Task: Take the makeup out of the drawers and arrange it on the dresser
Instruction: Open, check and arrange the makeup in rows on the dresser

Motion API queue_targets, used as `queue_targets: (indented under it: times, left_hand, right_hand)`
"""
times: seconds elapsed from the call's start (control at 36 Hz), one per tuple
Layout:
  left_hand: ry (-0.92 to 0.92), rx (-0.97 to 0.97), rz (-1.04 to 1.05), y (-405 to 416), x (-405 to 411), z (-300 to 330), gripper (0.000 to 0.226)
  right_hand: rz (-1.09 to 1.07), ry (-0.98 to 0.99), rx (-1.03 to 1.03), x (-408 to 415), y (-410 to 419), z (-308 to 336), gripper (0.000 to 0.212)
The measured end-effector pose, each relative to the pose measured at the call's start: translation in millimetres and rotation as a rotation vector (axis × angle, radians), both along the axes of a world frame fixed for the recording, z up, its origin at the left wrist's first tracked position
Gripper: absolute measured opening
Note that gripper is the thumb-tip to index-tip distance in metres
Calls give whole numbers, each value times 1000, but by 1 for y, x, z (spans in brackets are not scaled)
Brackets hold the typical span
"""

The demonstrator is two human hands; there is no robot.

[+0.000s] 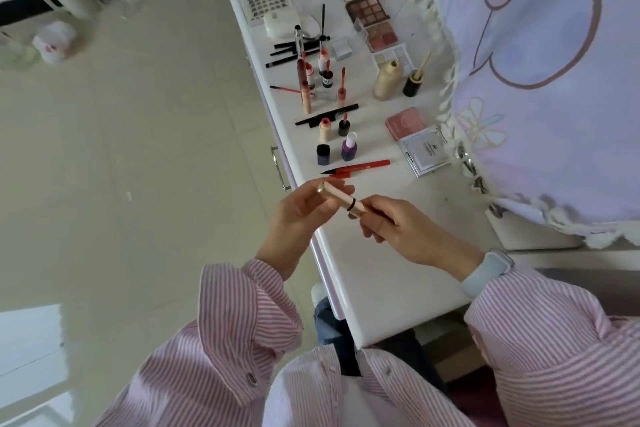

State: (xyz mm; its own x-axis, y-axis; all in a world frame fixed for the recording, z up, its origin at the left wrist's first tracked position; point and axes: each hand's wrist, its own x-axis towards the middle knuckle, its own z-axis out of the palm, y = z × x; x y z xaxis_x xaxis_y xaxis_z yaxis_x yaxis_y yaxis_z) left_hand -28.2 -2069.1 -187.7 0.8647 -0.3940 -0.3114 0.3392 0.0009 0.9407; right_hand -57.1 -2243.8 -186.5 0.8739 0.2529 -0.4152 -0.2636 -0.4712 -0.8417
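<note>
Nearest the dresser's (381,274) front edge, her left hand (301,215) and right hand (412,232) each pinch an end of a pale cosmetic tube (341,197), not yet placed. Beyond it, red liner pens (360,167), nail polishes (348,147), lip glosses (311,80) and, farthest, palettes (369,10) stand arranged; most looks done.

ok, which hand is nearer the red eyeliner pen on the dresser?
Left. The left hand sits just below the red eyeliner pen, fingertips almost under its tip. The right hand is farther back toward the person. Both grip the beige tube.
</note>
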Motion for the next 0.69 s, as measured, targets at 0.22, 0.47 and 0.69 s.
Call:
queue_targets:
  times: [0.22, 0.47, 0.69]
  left_hand:
    - [43, -59, 289, -15, 0, -6, 7]
    - [-13, -64, 332, -14, 7, 1, 16]
    - [-6, 52, 222, -8, 6, -9, 52]
  right_hand:
    - [-250, -278, -150, -2, 2, -7, 15]
    - [-192, -277, -240, -4, -2, -13, 19]
    - [-357, -231, -63, -2, -3, -28, 5]
